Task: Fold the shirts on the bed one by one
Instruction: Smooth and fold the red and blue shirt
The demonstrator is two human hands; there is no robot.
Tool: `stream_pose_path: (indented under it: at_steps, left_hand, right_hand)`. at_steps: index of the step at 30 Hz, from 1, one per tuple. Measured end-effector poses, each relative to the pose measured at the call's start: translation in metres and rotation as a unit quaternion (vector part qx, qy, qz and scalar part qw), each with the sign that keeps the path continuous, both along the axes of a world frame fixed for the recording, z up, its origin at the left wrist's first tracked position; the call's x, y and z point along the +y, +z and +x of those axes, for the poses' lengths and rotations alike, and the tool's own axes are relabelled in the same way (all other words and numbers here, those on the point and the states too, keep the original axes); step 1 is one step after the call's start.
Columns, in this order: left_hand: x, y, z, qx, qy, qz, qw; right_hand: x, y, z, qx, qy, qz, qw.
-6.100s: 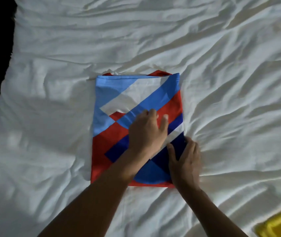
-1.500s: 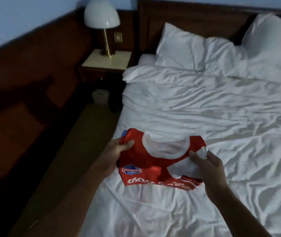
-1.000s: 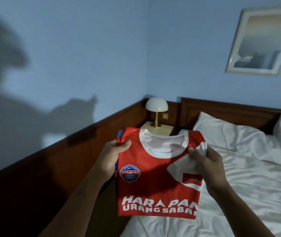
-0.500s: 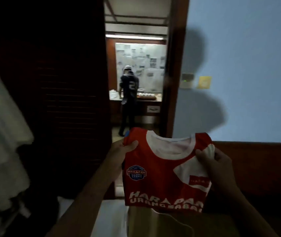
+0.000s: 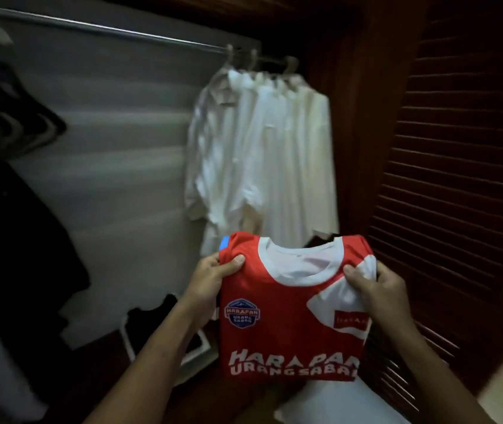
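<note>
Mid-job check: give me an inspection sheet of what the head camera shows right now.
Surface: bed not in view.
Job's things: folded red shirt, held upright in the air, collar up.
Clutter: dark bundle low, left of the shirt.
Grippers: left hand and right hand each pinch a top corner of the shirt.
Cables: nothing seen.
Surroundings: wardrobe; white garments hang from its rail; louvred door on the right; dark clothes on the left.

We face a dim bedroom wardrobe: white garments hang from a metal rail, beside a dark wooden louvred door.
</note>
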State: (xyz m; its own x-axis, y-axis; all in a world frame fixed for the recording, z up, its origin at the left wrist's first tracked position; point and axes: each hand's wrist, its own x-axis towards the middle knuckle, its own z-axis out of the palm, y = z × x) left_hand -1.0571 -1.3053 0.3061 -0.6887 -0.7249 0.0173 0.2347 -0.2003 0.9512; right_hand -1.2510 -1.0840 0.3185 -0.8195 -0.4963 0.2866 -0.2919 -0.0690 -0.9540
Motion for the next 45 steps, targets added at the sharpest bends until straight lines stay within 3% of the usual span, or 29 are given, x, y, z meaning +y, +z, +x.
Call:
stream_pose_path:
  at_steps: [8,14,20,26,36,42,45]
  left_hand:
    - [-0.143,-0.035,0.069,-0.032,0.176,0.039,0.983]
    - [-0.208,-0.085,0.084,-0.040,0.284,0.059,0.956]
    - [-0.268,-0.164,0.091,-0.043,0.376,0.090,0.921]
    - [-0.318,-0.273,0.102,-0.054,0.400,0.088,0.911]
    - [-0.375,-0.437,0.110,-0.072,0.385,0.015,0.920]
    - [-0.422,-0.478,0.112,-0.082,0.366,0.004,0.927]
    - [-0.471,-0.492,0.106,-0.100,0.367,0.046,0.924]
  right_hand:
    - [-0.227,-0.052,-0.002,-0.054,0.163,0.006,0.985]
    - [-0.344,-0.096,-0.001,-0.074,0.282,0.041,0.956]
    - [-0.447,-0.182,-0.003,-0.065,0.343,0.083,0.933]
    - [-0.519,-0.292,0.007,-0.089,0.382,0.097,0.915]
    - [-0.578,-0.451,0.012,-0.050,0.368,0.066,0.926]
    - [-0.616,-0.484,0.000,-0.070,0.378,0.090,0.919]
    - [-0.664,-0.496,-0.009,-0.084,0.364,0.134,0.918]
